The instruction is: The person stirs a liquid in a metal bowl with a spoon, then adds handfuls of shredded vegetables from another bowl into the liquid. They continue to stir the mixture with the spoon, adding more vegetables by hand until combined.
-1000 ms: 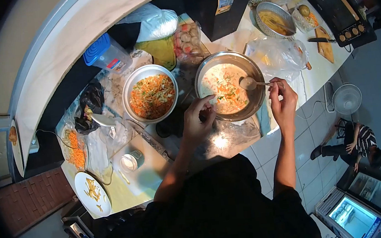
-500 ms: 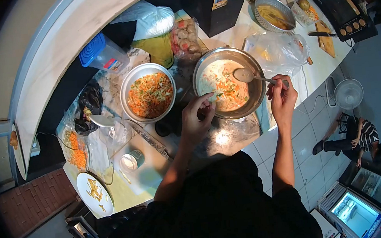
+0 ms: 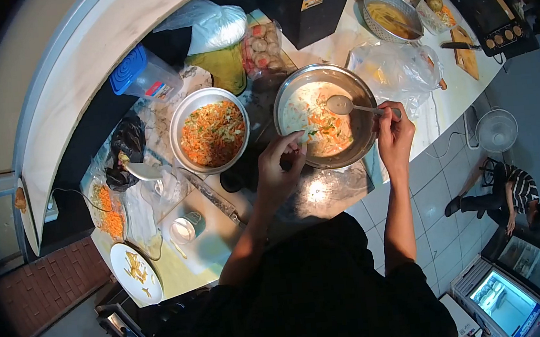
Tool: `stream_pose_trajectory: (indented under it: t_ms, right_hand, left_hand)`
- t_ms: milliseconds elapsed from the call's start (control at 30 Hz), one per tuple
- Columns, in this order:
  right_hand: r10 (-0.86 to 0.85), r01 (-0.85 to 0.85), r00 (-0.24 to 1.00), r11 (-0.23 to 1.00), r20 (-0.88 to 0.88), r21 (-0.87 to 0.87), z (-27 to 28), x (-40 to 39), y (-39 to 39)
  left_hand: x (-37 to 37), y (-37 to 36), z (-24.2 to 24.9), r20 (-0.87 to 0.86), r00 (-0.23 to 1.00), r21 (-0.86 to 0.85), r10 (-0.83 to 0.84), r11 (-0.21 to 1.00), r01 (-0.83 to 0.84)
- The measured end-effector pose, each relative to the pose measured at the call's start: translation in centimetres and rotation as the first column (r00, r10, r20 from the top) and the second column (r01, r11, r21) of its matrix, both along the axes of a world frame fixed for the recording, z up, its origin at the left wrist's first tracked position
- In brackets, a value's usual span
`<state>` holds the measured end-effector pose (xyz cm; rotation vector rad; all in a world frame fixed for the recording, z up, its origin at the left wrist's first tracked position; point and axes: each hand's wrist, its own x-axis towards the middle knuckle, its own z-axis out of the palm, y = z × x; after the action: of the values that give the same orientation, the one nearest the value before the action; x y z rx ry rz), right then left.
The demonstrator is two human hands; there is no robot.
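Observation:
A steel mixing bowl (image 3: 363,135) holds a milky batter with shredded carrot and green bits. My right hand (image 3: 397,133) is closed round the handle of a metal serving spoon (image 3: 340,104), whose head hangs over the batter. At the bowl's near-left edge, my left hand (image 3: 281,167) has thumb and fingers pinched together. A small pale, translucent bit shows at those fingertips; I cannot tell what it is. To the left, a white bowl (image 3: 177,146) is full of shredded carrot and other chopped vegetables.
A long knife (image 3: 214,196) and a glass (image 3: 186,228) lie left of my arm. Farther left are a white plate (image 3: 121,274) and a blue-lidded container (image 3: 154,82). Plastic bags (image 3: 404,74), a colander (image 3: 391,7) and a cutting board (image 3: 465,55) stand right. A person sits beyond the counter.
My right hand and the spoon have shifted slightly left over the batter. My left hand keeps almost the same pinch at the bowl's edge.

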<state>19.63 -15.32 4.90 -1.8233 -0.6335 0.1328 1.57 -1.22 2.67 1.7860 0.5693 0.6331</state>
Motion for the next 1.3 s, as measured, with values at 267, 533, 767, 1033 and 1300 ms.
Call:
stream_pose_trajectory:
  t_ms: [267, 533, 767, 1033, 1300]
  right_hand:
    - [0.019, -0.019, 1.0, 1.0, -0.01, 0.024, -1.1, 0.5, 0.5]
    - [0.043, -0.043, 0.998, 0.999, -0.049, -0.006, -1.1, 0.5, 1.3]
    - [0.084, -0.084, 0.991, 0.996, -0.106, 0.001, -1.4, 0.3, 2.3]
    - [0.041, -0.036, 0.989, 0.998, -0.144, 0.042, -1.7, 0.4, 2.9]
    - [0.037, 0.023, 0.957, 0.979, -0.287, 0.202, -1.2, 0.6, 2.2]
  left_hand:
    - [0.0, 0.2, -0.1, 0.008, 0.999, 0.086, -0.042, 0.995, 0.041]
    - [0.0, 0.2, -0.3, 0.003, 1.0, 0.106, -0.031, 0.994, 0.031]
    - [0.0, 0.1, -0.2, 0.007, 0.999, 0.071, -0.035, 0.997, 0.035]
    - [0.0, 0.1, -0.3, 0.024, 0.999, 0.104, -0.025, 0.994, 0.022]
    - [0.1, 0.1, -0.4, 0.048, 0.998, 0.126, -0.034, 0.992, 0.028]
